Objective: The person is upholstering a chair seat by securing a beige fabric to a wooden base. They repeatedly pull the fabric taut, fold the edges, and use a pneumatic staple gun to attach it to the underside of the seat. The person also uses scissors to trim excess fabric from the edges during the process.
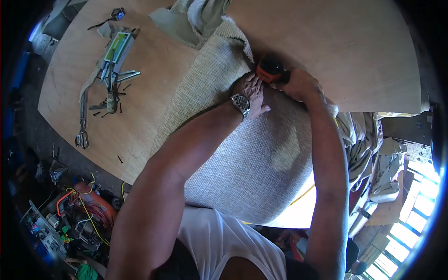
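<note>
A curved piece covered in grey-beige woven fabric lies before me at the table's edge. My left hand, with a watch at the wrist, presses on its far end. The fingers are stretched toward the fabric's edge and the thumb is apart. My right hand is wrapped round the grip of an orange-and-black staple gun. Its body sits right by the left fingertips; its nose is hidden. A loose flap of the beige woven fabric spreads over the table on the left.
On the wooden tabletop, scissors, metal strips, a green-and-white box and scattered screws lie to the left. Crumpled cloth lies at the far side. An orange tank with hoses stands at lower left; draped fabric hangs right.
</note>
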### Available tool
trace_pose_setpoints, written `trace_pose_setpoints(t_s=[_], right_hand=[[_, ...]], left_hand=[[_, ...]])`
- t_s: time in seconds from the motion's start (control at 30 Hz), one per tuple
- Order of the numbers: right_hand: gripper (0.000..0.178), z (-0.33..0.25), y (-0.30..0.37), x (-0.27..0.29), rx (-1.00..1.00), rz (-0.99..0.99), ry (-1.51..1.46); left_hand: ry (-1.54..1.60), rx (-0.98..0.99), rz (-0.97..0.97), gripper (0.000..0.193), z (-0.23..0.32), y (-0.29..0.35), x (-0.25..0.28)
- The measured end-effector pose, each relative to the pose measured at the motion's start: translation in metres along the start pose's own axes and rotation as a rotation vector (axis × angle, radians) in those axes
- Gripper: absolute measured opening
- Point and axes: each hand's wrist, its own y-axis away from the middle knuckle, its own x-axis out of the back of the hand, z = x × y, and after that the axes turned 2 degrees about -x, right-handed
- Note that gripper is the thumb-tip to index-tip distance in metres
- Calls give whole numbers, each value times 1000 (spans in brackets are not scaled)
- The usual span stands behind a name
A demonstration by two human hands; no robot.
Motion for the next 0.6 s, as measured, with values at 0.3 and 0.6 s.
trace_pose_setpoints(t_s=[0.3,0.6], right_hand=[[74,12,0,4,38,-74,-100],[70,17,6,28,87,-246,-436]], left_hand=[[-68,35,23,98,-4,14,-1],[-77,48,-35,96,-6,17,11]])
